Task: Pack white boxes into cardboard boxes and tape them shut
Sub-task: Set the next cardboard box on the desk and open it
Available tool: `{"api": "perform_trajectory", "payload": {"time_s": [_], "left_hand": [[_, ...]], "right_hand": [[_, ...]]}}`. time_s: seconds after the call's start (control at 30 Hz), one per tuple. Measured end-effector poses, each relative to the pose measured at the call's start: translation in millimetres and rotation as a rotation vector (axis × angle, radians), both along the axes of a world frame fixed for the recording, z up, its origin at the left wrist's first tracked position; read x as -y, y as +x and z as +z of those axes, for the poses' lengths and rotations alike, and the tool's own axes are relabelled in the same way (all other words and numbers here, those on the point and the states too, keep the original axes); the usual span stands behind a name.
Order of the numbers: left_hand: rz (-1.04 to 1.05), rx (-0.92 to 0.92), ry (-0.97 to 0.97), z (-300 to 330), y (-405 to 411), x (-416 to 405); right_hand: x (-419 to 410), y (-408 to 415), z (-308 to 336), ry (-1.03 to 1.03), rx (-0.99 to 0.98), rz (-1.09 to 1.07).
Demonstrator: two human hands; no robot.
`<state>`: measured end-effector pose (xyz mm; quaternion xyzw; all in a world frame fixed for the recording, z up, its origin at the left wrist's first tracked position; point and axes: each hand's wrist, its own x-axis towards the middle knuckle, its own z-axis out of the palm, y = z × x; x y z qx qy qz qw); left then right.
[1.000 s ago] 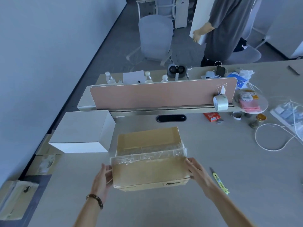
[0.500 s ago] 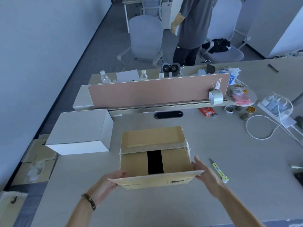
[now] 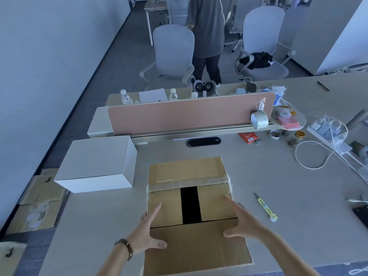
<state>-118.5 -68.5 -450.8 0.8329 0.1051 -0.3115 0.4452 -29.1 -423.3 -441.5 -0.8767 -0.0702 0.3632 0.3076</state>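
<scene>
A brown cardboard box (image 3: 185, 174) stands on the table in front of me, with old clear tape across its far flap. Its two side flaps lie inward with a dark gap between them, and the near flap hangs out toward me. My left hand (image 3: 148, 234) grips the box's left side, fingers spread over the left flap. My right hand (image 3: 242, 222) holds the right side, fingers on the right flap. A closed white box (image 3: 95, 162) sits to the left of it. A roll of clear tape (image 3: 258, 120) hangs on the pink divider.
A yellow utility knife (image 3: 265, 208) lies right of the cardboard box. White cable (image 3: 310, 158), a power strip and small items crowd the right side. Flattened cardboard boxes (image 3: 39, 204) lie on the floor at left. A person stands beyond the divider (image 3: 179, 116) among chairs.
The box was turned over so its open top faces up, and the near flap dropped toward me. My hands moved from the box's sides onto the side flaps.
</scene>
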Motion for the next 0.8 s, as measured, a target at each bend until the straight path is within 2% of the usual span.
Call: {"api": "perform_trajectory", "payload": {"time_s": [0.13,0.37,0.53,0.63,0.7,0.8], "left_hand": [[0.073,0.039,0.157,-5,-3,14],[0.187,0.197,0.278,-30,-18,28],[0.135,0.224,0.402,-28,-40,41],[0.051,0.146,0.395,-18,-45,40],[0.044,0.069,0.314,-11,-44,35],[0.059,0.11,0.197,-4,-38,25]], "right_hand": [[-8,-4,-6,-0.069,0.104,-0.001],[-10,-12,-9,-0.157,0.181,-0.016],[7,-27,-17,-0.185,0.17,0.032],[19,-22,-15,-0.15,0.122,0.08],[24,-15,-13,-0.109,0.145,0.069],[26,-4,-15,-0.083,0.221,0.048]]}}
